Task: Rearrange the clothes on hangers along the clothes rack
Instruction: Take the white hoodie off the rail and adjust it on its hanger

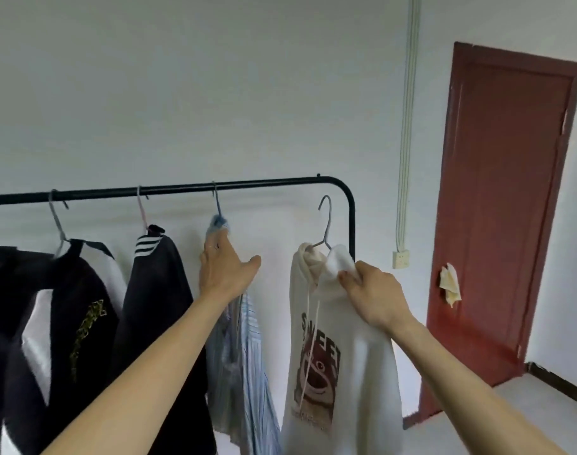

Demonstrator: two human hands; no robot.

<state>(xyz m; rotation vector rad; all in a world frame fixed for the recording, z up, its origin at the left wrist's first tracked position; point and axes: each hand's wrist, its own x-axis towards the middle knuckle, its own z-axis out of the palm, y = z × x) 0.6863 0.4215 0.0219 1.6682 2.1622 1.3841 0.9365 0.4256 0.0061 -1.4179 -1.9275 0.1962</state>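
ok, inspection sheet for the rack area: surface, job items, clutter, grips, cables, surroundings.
surface: black rack rail, level, bending down at its right end.
job's things: black-and-white jacket, dark jacket and blue striped shirt hang from hangers hooked on the rail; cream hoodie sits on a grey hanger whose hook is off the rail, just below it.
clutter: nothing seen.
grips: left grip has fingers laid on the striped shirt's shoulder, thumb spread; right grip pinches the hoodie's shoulder.
cables: pale cables run down the wall to a socket.
surroundings: white wall; red door with a pale cloth at its handle.
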